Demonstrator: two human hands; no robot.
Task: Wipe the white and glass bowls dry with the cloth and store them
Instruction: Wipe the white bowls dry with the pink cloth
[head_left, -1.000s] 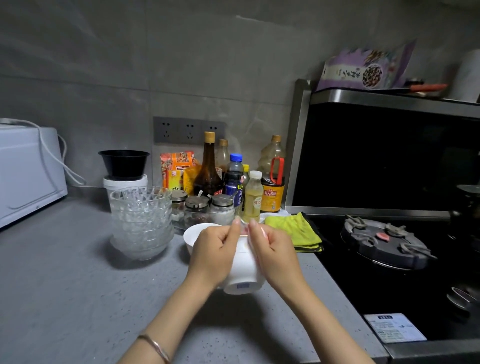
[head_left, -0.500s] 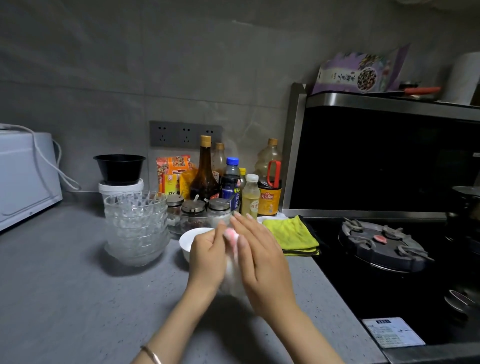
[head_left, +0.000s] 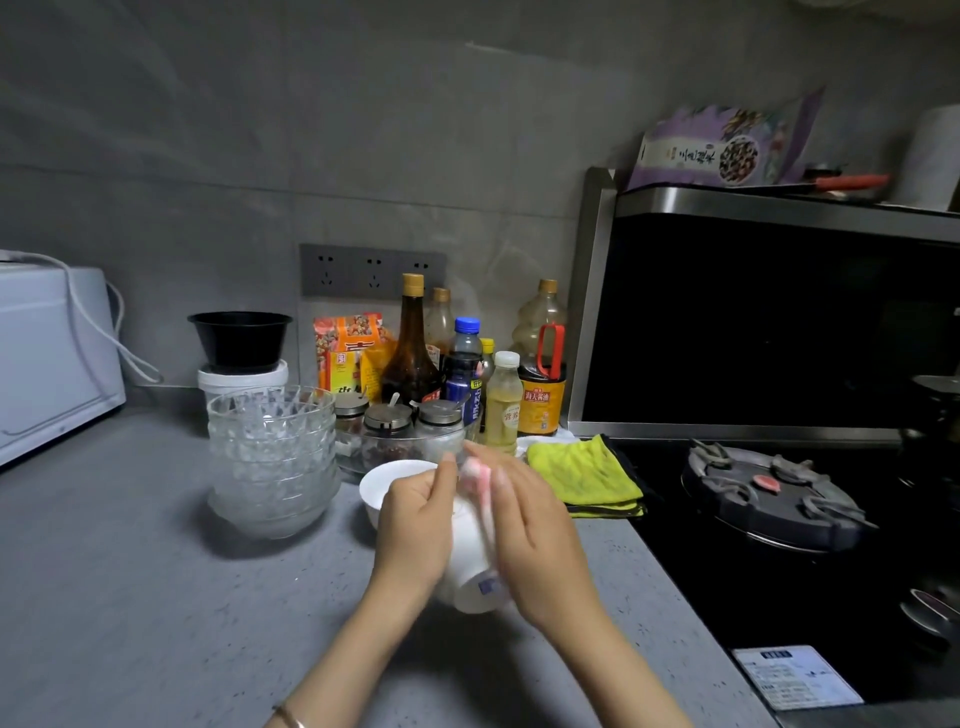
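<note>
My left hand (head_left: 415, 525) grips a white bowl (head_left: 475, 571), lifted off the counter and tilted with its base toward me. From the right, my right hand (head_left: 530, 530) holds a small pink and white cloth (head_left: 475, 475) against the bowl's side, fingers lying long over it. A second white bowl (head_left: 384, 480) stands upright on the counter just behind my left hand. To the left rises a stack of several glass bowls (head_left: 272, 457).
A folded yellow cloth (head_left: 582, 475) lies right of my hands by the black stove (head_left: 779, 499). Bottles and spice jars (head_left: 415, 415) crowd the wall behind. A white appliance (head_left: 47, 358) sits far left, and a black bowl on a white tub (head_left: 241, 353) stands behind the glass stack.
Both hands pinched the bowl's rim a second ago. My right hand has since slid down over the bowl's side with the cloth, and the bowl has tilted base toward me.
</note>
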